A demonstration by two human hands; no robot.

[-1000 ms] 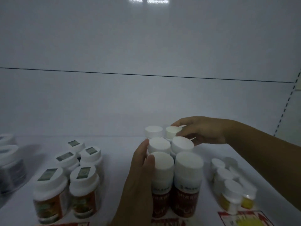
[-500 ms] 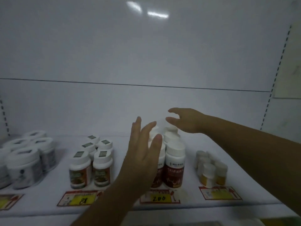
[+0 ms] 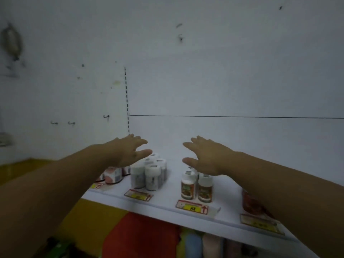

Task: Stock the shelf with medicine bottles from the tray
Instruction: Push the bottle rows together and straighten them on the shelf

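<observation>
A white shelf carries groups of white-capped medicine bottles. My left hand hovers open above a cluster of grey-labelled bottles, with short red-labelled jars below its wrist. My right hand is open too, fingers spread, just above a group of orange-labelled bottles. Neither hand holds anything. A red-labelled bottle shows partly behind my right forearm. The tray is out of view.
Yellow and red price tags line the shelf's front edge. A white back panel with a dashed slot line rises behind. Below the shelf are red and pastel packages, and a yellow surface at the left.
Both hands have let go of the red-labelled bottle cluster and lifted away, open. The view has swung left and pulled back, so the bottle groups sit further right.
</observation>
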